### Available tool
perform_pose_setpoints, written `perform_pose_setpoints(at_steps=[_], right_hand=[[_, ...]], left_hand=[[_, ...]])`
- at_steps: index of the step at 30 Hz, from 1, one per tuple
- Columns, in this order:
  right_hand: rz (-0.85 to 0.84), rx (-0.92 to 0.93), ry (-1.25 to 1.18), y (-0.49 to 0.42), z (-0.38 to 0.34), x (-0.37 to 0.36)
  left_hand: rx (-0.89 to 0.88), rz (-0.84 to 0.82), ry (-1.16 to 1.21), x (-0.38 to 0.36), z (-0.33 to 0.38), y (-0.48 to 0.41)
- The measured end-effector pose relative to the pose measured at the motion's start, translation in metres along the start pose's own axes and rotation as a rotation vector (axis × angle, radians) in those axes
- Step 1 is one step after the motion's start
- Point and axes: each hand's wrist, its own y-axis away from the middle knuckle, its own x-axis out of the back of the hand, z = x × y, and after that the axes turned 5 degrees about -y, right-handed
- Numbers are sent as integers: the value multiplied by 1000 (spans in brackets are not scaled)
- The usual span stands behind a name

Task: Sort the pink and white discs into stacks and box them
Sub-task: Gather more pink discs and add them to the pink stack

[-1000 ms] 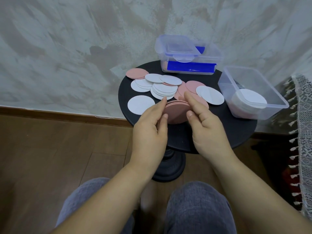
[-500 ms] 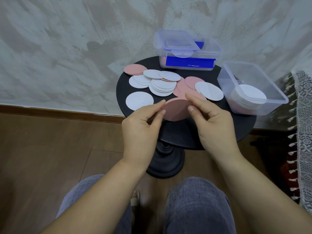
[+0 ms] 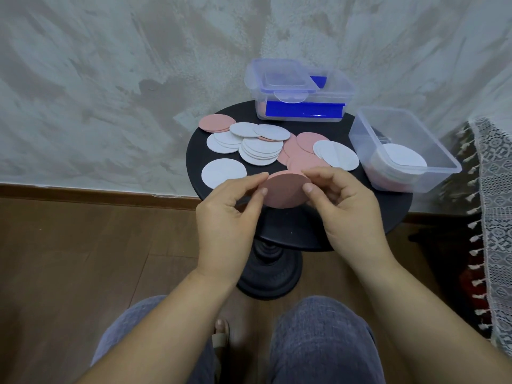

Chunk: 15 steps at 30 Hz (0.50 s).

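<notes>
A stack of pink discs (image 3: 285,189) is held above the front of the round black table (image 3: 360,217). My left hand (image 3: 230,212) pinches its left edge and my right hand (image 3: 346,200) pinches its right edge. Behind them lie loose white discs (image 3: 260,151) in overlapping piles, a single white disc (image 3: 223,173), a pink disc (image 3: 216,122) at the back left and more pink discs (image 3: 302,151) under a white one (image 3: 336,155). An open clear box (image 3: 440,151) on the right holds a stack with white discs (image 3: 401,160) on top.
A second clear box (image 3: 302,91) with a blue-rimmed lid and a blue label stands at the back of the table, against the plastered wall. A lace cloth with tassels (image 3: 496,217) hangs at the right. My knees (image 3: 318,333) and wooden floor lie below.
Both hands have lifted the pink stack slightly and drawn it together; my fingers have curled more tightly round its edges. The view has shifted a little downward.
</notes>
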Motion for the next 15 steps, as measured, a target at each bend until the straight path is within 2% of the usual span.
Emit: perform_pose_setpoints(at_steps=[9,11,15], right_hand=[[104,32,80,-7,-7,35],[129,-12,39,-11,-11,52],[156,-183,-115,-31,-17,99]], left_hand=[[-70,-161,-56,-15,30,-20],[-71,-234,-67,-27,43,-28],[37,-434,47,-62,64,-46]])
